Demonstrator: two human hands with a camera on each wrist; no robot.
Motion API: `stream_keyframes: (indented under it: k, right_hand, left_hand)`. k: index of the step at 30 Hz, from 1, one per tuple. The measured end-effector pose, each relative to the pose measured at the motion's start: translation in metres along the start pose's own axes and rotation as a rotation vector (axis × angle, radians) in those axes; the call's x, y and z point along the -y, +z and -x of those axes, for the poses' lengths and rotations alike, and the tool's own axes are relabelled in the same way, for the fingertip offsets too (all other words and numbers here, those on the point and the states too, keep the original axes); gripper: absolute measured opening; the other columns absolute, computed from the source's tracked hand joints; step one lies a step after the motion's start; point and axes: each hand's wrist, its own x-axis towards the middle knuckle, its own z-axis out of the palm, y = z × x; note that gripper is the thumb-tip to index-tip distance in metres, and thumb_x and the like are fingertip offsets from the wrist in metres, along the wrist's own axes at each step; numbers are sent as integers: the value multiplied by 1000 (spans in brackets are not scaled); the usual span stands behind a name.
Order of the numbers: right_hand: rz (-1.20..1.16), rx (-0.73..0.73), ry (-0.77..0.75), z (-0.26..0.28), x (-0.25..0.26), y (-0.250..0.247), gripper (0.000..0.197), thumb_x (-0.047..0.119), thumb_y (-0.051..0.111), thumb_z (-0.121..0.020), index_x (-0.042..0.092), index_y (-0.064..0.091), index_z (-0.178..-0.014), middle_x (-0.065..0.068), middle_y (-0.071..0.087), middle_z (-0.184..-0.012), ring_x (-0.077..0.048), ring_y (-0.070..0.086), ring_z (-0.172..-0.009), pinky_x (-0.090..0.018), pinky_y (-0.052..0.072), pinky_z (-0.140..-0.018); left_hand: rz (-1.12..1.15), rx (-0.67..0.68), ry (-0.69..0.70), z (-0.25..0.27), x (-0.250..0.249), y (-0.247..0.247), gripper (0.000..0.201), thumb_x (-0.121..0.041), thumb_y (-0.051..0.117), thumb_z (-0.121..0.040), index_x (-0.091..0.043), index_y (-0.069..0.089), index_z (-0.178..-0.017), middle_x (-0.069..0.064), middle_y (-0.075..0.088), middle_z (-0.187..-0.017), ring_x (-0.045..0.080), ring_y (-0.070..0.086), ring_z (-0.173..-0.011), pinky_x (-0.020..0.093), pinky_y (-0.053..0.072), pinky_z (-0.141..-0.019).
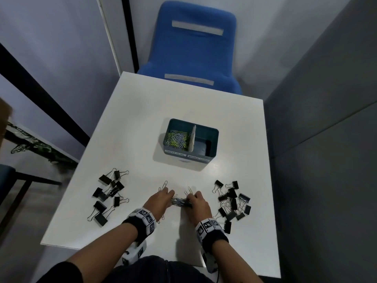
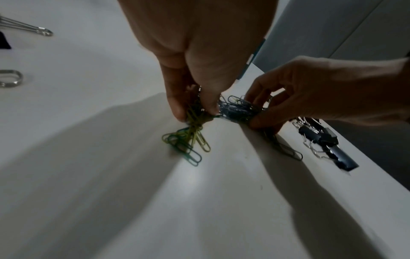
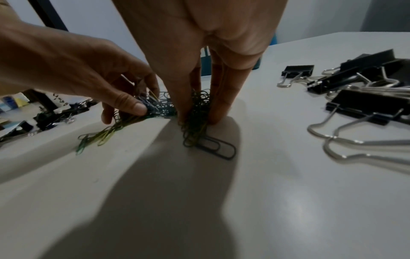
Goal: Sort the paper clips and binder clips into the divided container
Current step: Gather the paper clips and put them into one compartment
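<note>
While paper clips already fill one container (image 1: 212,133) compartment, my left hand (image 1: 161,198) and right hand (image 1: 199,203) pinch the last paper clip bunch (image 1: 181,201) together, binder clips (image 1: 232,201) beside them unsorted.

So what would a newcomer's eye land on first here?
Both hands, left and right, pinching a bunch of paper clips at the table's near centre. Black binder clips lie in two piles, left and right. Beyond, the container has paper clips in its left half only.
</note>
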Motion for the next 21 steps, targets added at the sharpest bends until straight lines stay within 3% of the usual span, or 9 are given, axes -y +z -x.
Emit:
stream_keyframes:
  k: [5,9,12,14,16,19,21]
  right_hand:
    - [-58,-22,40,0,-6,-8,17,13,56,-82,13,69,-94,-10,60,-96,-33,60,-87,-34,47,-72]
    - [-92,-19,57,3,-13,-18,17,20,62,-84,18,73,-96,-9,67,-98,-27,60,-93,-25,39,-72]
    - [-146,-49,58,9,-17,-24,17,21,68,-81,17,75,-97,-8,71,-98,-24,63,-93,-23,43,-76]
    - [-175,-83,56,13,-18,-27,17,16,69,-79,19,76,-95,-4,73,-94,-19,65,-88,-15,44,-74]
    - [-190,-107,53,17,-18,-32,18,13,70,-77,21,76,-92,0,74,-90,-13,65,-81,-4,38,-67]
    - [-214,-140,14,19,-8,-49,16,13,72,-75,20,77,-87,0,74,-83,-13,65,-76,-11,41,-66]
    - [-230,-177,-30,17,3,-66,13,12,73,-75,18,77,-86,-2,74,-81,-14,67,-74,-17,48,-69]
  left_hand:
    - [85,-16,-55,-3,7,-6,4,-13,55,-88,-12,53,-91,9,56,-92,35,58,-80,37,41,-66]
    - [240,-39,-108,-3,5,-23,5,-8,58,-86,-13,60,-85,3,63,-87,24,59,-78,31,44,-68]
    - [332,-95,-87,-2,-3,-48,11,-8,57,-87,-15,60,-80,-3,61,-80,12,55,-70,27,42,-64]
    - [387,-143,-45,-4,-10,-71,17,-10,56,-89,-20,58,-76,-8,59,-78,4,54,-69,26,42,-63]
    - [394,-200,21,-12,-21,-100,17,-13,57,-92,-24,58,-79,-11,59,-81,1,55,-72,19,42,-65]
    - [403,-320,84,-37,-38,-145,10,-12,57,-93,-18,62,-86,-10,60,-85,2,57,-76,15,45,-66]
    - [405,-399,75,-60,-44,-170,6,-11,59,-91,-14,64,-90,-4,64,-88,9,61,-80,23,50,-70]
